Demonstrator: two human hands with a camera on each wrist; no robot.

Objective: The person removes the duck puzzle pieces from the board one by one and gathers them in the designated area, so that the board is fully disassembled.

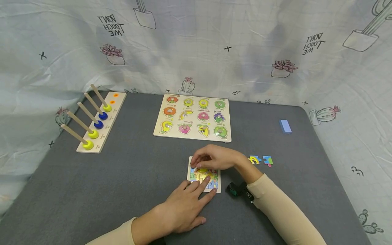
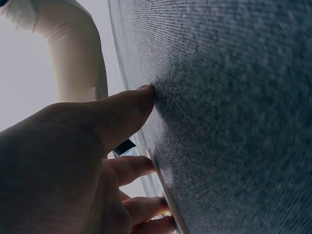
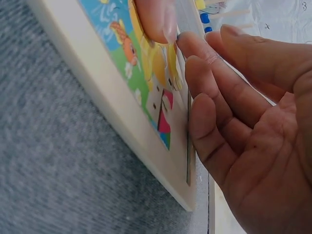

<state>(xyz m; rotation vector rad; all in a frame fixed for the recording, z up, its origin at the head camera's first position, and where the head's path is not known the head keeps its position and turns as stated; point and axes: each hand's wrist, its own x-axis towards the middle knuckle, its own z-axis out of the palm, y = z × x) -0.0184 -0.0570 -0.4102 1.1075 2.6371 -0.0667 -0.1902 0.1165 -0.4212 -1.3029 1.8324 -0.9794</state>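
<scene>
A small jigsaw puzzle (image 1: 200, 175) with colourful cartoon pieces lies in a pale wooden tray (image 1: 218, 186). My left hand (image 1: 185, 207) rests on its near part with fingers spread, and the thumb touches the cloth beside it. Over the tray's far side is my right hand (image 1: 216, 157), its fingers bent and the fingertips at the far left rim. In the right wrist view the right palm (image 3: 265, 141) shows no piece in it, and a bare strip of tray floor (image 3: 179, 158) lies by the little finger. Two loose puzzle pieces (image 1: 254, 159) sit right of the right hand.
A fruit peg board (image 1: 192, 117) lies behind the puzzle. At the left stands a counting board (image 1: 104, 131) with upright wooden pegs and yellow and blue rings. A blue block (image 1: 285, 126) is at the right. Patterned cloth (image 1: 196, 44) hangs behind the grey table (image 1: 137, 190).
</scene>
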